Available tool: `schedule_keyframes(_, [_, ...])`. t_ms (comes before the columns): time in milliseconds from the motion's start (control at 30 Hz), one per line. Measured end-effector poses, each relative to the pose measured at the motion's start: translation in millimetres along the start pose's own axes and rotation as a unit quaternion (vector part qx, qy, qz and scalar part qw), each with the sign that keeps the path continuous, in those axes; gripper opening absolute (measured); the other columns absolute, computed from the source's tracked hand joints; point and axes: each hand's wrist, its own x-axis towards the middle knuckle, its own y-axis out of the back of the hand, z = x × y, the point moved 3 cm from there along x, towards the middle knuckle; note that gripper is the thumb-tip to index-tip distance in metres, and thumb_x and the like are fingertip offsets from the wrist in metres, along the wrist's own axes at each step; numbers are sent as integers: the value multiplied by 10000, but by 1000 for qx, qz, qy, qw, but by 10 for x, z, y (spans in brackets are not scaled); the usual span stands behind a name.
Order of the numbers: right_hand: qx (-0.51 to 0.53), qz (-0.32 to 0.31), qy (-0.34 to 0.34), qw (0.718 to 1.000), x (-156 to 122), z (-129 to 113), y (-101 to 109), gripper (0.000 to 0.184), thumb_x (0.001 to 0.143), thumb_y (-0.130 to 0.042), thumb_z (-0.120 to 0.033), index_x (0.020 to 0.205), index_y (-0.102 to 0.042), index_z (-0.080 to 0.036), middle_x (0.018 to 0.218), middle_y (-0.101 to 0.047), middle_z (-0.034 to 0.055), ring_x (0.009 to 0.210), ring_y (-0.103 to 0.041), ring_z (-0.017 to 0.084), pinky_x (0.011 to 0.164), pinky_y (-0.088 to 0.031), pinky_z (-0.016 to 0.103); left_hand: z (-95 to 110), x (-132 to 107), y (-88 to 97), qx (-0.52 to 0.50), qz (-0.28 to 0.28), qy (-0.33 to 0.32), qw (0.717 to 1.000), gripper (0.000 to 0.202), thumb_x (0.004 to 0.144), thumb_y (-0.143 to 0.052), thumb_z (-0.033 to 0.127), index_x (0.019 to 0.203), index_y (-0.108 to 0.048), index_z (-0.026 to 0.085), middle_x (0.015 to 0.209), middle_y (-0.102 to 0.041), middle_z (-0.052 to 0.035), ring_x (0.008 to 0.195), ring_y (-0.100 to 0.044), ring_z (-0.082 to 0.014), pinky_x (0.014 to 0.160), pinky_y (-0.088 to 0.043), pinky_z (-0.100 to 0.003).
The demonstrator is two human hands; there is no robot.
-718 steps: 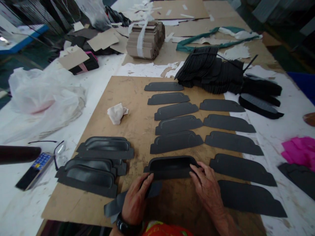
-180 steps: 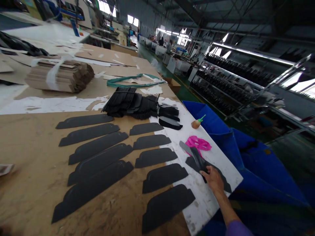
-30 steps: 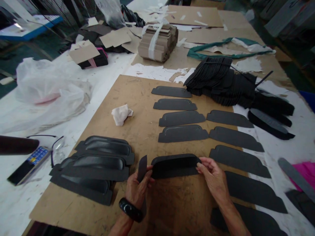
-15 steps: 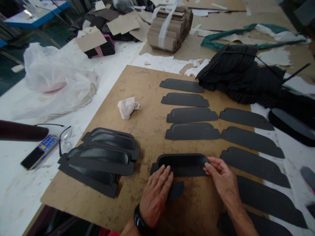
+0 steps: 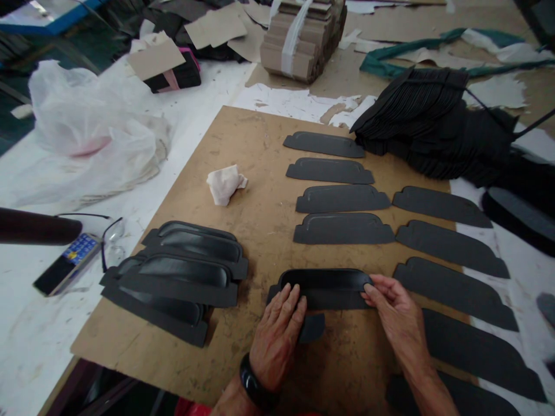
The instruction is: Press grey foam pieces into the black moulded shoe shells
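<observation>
A dark piece with a raised, curved black rim (image 5: pixel 329 280) lies on the brown board in front of me. My left hand (image 5: pixel 281 323) rests on its left part, fingers stretched out and flat. At its right end, my right hand (image 5: pixel 392 300) pinches the edge between thumb and fingers. A small dark scrap (image 5: pixel 312 328) lies beside my left fingers. To the left is a stack of similar rimmed pieces (image 5: pixel 182 271). Flat dark pieces are laid out in columns beyond and to the right, among them one (image 5: pixel 344 229) just past the rimmed piece.
The brown board (image 5: pixel 255 133) covers part of a white table. A crumpled white cloth (image 5: pixel 225 184) lies on it. Bundled black sheets (image 5: pixel 416 121) sit at back right, bundled cardboard (image 5: pixel 299 43) at the back. Left are a plastic bag (image 5: pixel 91 127), glasses (image 5: pixel 108 240) and a phone-like device (image 5: pixel 67 264).
The view has shifted slightly, so most things sit a little higher in the picture. Both hands keep nearly the same places on the rimmed piece.
</observation>
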Motion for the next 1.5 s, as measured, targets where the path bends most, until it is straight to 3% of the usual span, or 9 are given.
schedule_keyframes(600, [-32,-15,16,999,30,120,52,406,661,-667,-415,958,-560,-160,813,-639,37,686,-615,141,650,-492,257,18,-39,-31,28,-8,-8,1000,518,815,-306,20,1315,-397,121,1391,-357,-101,1329,-192,-242,1002,-353,-388])
schedule_keyframes(900, [-81,-7,37,996,16,60,7,365,681,-627,-418,937,-553,-168,825,-634,40,717,-599,153,673,-478,268,-26,-35,-46,10,13,-9,1000,565,801,-281,0,1344,-350,139,1395,-353,-84,1317,-225,-226,1000,-358,-377])
schedule_keyframes(1267, [-153,16,93,984,-3,-56,-20,276,723,-551,-388,901,-579,-178,774,-614,41,700,-578,161,668,-454,280,-41,14,-33,4,-1,-19,1000,617,777,-268,-26,1367,-309,151,1394,-356,-81,1314,-235,-229,1025,-314,-390])
schedule_keyframes(1500, [-197,16,92,976,-19,-122,-39,264,750,-511,-366,918,-570,-172,795,-614,44,699,-572,159,670,-441,280,-32,7,-26,1,-9,-13,1000,611,799,-286,-8,1380,-279,181,1385,-370,-81,1310,-243,-235,1008,-339,-401])
